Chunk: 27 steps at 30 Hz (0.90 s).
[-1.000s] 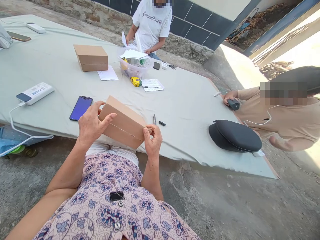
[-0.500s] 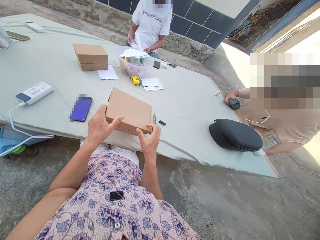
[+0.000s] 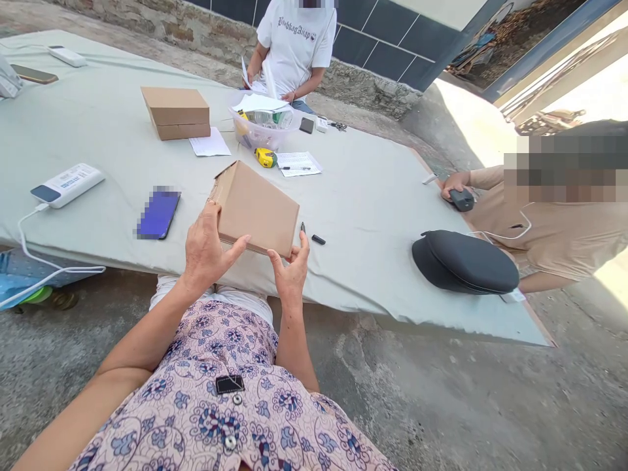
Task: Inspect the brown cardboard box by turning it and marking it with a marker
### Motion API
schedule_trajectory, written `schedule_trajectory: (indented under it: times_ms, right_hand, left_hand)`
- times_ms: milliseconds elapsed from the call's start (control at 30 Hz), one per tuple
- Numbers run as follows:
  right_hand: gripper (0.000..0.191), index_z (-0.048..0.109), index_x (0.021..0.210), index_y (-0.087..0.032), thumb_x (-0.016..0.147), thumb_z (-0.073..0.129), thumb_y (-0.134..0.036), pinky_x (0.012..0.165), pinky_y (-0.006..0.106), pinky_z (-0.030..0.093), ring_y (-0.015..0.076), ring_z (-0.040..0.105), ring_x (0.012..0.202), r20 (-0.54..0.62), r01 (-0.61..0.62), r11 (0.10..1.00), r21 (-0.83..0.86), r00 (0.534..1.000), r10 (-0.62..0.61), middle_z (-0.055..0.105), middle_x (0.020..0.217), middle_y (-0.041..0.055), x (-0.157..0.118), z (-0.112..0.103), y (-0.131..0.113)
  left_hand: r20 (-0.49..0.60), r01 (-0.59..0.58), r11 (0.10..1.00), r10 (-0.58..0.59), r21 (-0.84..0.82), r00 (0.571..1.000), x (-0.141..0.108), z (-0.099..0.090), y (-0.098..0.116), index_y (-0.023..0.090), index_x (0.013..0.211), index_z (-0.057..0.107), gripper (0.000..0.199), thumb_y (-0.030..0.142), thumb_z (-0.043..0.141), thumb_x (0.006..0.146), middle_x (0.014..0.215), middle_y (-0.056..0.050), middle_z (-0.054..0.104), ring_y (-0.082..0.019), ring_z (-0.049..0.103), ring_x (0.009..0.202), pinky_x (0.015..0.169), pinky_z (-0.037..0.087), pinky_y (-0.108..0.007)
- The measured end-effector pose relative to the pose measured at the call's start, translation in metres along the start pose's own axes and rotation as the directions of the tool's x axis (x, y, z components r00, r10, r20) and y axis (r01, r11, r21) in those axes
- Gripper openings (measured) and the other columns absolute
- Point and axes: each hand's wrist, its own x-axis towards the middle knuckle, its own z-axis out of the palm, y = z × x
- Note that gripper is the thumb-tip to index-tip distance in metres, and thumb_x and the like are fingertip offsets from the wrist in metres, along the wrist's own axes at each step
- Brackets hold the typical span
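A brown cardboard box (image 3: 259, 208) is held between my two hands near the front edge of the table. Its broad top face tilts toward me. My left hand (image 3: 209, 245) grips the near left corner, thumb along the near edge. At the near right corner my right hand (image 3: 290, 269) has its thumb in front and its fingers on the side. The fingers under the box are hidden. Just right of the box lie an uncapped black marker (image 3: 303, 227) and its black cap (image 3: 318, 240).
Left of the box are a phone (image 3: 158, 214) and a white power bank (image 3: 67, 185) with its cable. Beyond stand another cardboard box (image 3: 176, 112), a tape measure (image 3: 265, 157), and a plastic basket (image 3: 260, 137). A black cap (image 3: 465, 261) lies right; two people sit around the table.
The box has tipped up, its far edge rising so that more of the top face shows. My left hand has shifted right and slightly up with it.
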Motion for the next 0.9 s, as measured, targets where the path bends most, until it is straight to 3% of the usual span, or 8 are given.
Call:
schedule_trajectory:
  times_ms: [100,233,367,533,667,767,900]
  right_hand:
    - [0.090,0.043,0.150,-0.016,0.082,0.073,-0.066,0.095,0.043,0.061,0.0226,0.072,0.096,0.028,-0.058,0.986,0.155,0.998,0.054,0.071,0.101,0.0087,0.000,-0.002,-0.003]
    - [0.063,0.056,0.140,-0.021,0.090,0.070,-0.057,0.092,0.039,0.062,0.0195,0.072,0.091,0.030,0.077,0.970,0.231,0.996,-0.086,0.073,0.100,0.0077,-0.001,-0.005,-0.008]
    - [0.055,0.058,0.138,-0.024,0.092,0.069,-0.052,0.089,0.036,0.063,0.0184,0.071,0.091,0.036,0.193,0.945,0.266,0.977,-0.209,0.073,0.097,0.0059,-0.002,-0.007,-0.008]
    - [0.068,0.056,0.141,-0.027,0.084,0.078,-0.056,0.084,0.034,0.063,0.0166,0.068,0.087,0.115,0.228,0.911,0.343,0.953,-0.282,0.068,0.091,0.0012,-0.001,-0.009,-0.006]
    - [0.082,0.051,0.147,-0.030,0.078,0.082,-0.062,0.083,0.034,0.063,0.0161,0.068,0.083,0.148,0.218,0.862,0.458,0.937,-0.316,0.067,0.091,0.0002,-0.001,-0.008,-0.006]
    - [0.101,0.035,0.158,-0.032,0.075,0.085,-0.060,0.080,0.034,0.063,0.0151,0.068,0.076,0.176,0.132,0.858,0.496,0.952,-0.249,0.067,0.089,-0.0012,-0.003,-0.006,-0.006]
    - [0.128,0.006,0.166,-0.035,0.071,0.090,-0.054,0.067,0.031,0.063,0.0147,0.065,0.064,0.227,-0.045,0.822,0.568,0.968,-0.104,0.065,0.076,-0.0065,-0.005,-0.006,-0.008]
  left_hand:
    - [-0.012,0.048,0.998,-0.048,-0.051,0.999,0.008,-0.008,-0.008,0.020,0.140,0.048,0.068,0.051,0.071,0.083,0.141,-0.017,0.062,-0.035,0.061,0.131,0.110,0.049,-0.049]
    - [-0.130,0.058,0.985,-0.080,-0.165,0.988,0.018,-0.013,-0.025,0.022,0.134,0.052,0.061,0.047,0.070,0.082,0.135,-0.013,0.062,-0.031,0.059,0.127,0.109,0.049,-0.046]
    - [-0.161,0.117,0.939,-0.176,-0.323,0.971,0.024,-0.012,-0.045,0.021,0.130,0.052,0.056,0.045,0.068,0.082,0.126,-0.011,0.063,-0.028,0.061,0.116,0.103,0.051,-0.043]
    - [-0.241,0.098,0.881,-0.231,-0.462,0.943,0.028,-0.004,-0.066,0.021,0.114,0.058,0.039,0.046,0.057,0.085,0.112,-0.008,0.063,-0.025,0.060,0.105,0.099,0.051,-0.040]
    - [-0.252,0.104,0.797,-0.307,-0.595,0.918,0.031,0.005,-0.078,0.020,0.105,0.060,0.037,0.047,0.051,0.081,0.102,-0.007,0.061,-0.024,0.058,0.097,0.092,0.051,-0.037]
    - [-0.223,0.118,0.746,-0.341,-0.656,0.913,0.032,0.009,-0.083,0.020,0.101,0.059,0.036,0.046,0.049,0.078,0.101,-0.007,0.060,-0.023,0.057,0.094,0.087,0.049,-0.035]
    - [-0.220,0.094,0.746,-0.310,-0.659,0.925,0.032,0.010,-0.085,0.021,0.098,0.059,0.034,0.047,0.048,0.078,0.101,-0.007,0.061,-0.023,0.057,0.095,0.087,0.047,-0.035]
